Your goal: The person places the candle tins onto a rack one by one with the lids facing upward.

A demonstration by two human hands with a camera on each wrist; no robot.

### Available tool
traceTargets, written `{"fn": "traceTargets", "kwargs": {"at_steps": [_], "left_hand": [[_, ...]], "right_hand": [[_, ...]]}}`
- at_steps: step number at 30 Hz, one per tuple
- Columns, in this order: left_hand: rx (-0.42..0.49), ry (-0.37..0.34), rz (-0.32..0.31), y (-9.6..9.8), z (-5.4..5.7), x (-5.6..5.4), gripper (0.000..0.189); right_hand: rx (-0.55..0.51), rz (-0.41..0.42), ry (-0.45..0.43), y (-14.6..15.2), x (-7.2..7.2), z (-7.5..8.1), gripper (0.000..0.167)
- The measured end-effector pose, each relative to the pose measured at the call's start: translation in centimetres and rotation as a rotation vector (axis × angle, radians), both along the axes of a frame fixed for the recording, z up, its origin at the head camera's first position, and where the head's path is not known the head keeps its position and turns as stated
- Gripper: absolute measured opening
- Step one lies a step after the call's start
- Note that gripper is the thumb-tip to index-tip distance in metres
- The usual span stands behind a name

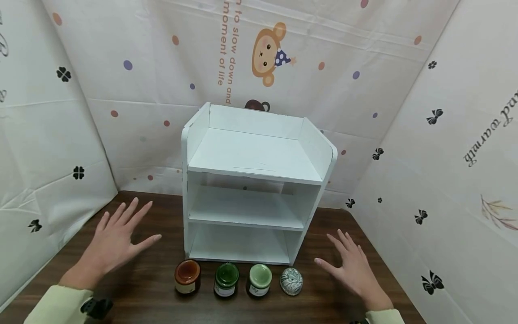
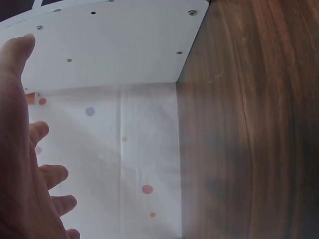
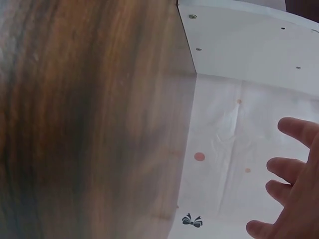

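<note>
My left hand (image 1: 115,243) is spread over the table's left side, fingers apart and holding nothing. On the other side my right hand (image 1: 352,267) hovers with its fingers extended, also holding nothing. Between them stands a white shelf (image 1: 243,225) with two bare tiers under its top. In front of it a row of small items runs left to right: a brown-lidded jar (image 1: 187,276), a dark green jar (image 1: 226,279), a light green jar (image 1: 259,280) and a round patterned grey-green object (image 1: 291,281). The last is nearest my right hand. Both wrist views show the shelf's screwed side panels (image 2: 124,45).
The dark wooden table (image 1: 141,297) is enclosed by white printed cloth at the back (image 1: 154,67), left (image 1: 36,135) and right (image 1: 453,202). The shelf's back stands close to the rear cloth. A black band (image 1: 96,308) is on my left wrist.
</note>
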State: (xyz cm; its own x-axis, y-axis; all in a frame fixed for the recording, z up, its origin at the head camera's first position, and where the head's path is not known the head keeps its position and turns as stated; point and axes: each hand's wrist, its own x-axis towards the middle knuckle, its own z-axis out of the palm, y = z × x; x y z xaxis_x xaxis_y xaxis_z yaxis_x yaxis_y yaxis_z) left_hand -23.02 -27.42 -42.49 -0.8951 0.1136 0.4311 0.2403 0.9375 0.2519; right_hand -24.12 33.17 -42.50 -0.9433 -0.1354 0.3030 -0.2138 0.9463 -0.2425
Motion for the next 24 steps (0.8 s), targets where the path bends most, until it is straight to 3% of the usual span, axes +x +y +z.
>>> {"fn": "traceTargets", "kwargs": {"at_steps": [13, 24], "left_hand": [[0.043, 0.037, -0.040, 0.8, 0.0, 0.3, 0.091], [0.065, 0.042, -0.075, 1.6, -0.1, -0.2, 0.091]], "right_hand": [[-0.044, 0.025, 0.031, -0.7, 0.9, -1.4, 0.085], [-0.115, 0.034, 0.020, -1.9, 2.0, -2.5, 0.077]]}}
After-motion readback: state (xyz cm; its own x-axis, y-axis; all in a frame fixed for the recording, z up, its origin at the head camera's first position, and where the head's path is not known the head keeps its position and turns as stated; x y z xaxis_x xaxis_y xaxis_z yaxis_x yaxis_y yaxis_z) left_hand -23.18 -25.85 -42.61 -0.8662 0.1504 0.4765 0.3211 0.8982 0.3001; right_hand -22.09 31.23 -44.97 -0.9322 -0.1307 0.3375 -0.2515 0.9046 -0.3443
